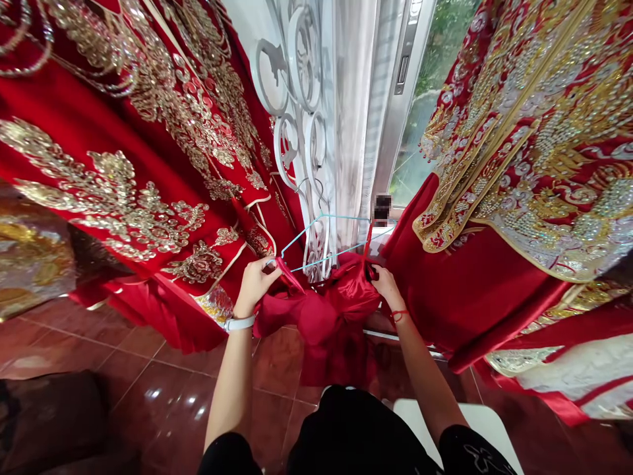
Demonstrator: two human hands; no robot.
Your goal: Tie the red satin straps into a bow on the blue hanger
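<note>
A red satin garment (316, 316) hangs in front of me on a light blue wire hanger (305, 232), whose hook rests against the white scrollwork. My left hand (258, 284) pinches a pinkish-red strap of the garment at the hanger's left end. On the other side, my right hand (386, 285) grips the garment's upper right edge, just below a thin red strap (368, 241) looped on the hanger's right end. The fingertips of my right hand are partly hidden by the cloth. The lower part of the garment droops toward the floor.
Red gowns with gold beading (148, 191) hang close on the left. An embroidered red and gold outfit (534, 152) hangs on the right. White metal scrollwork (297, 132) and a window (425, 112) stand ahead. A white stool (487, 429) is near my right arm, above a tiled floor (168, 389).
</note>
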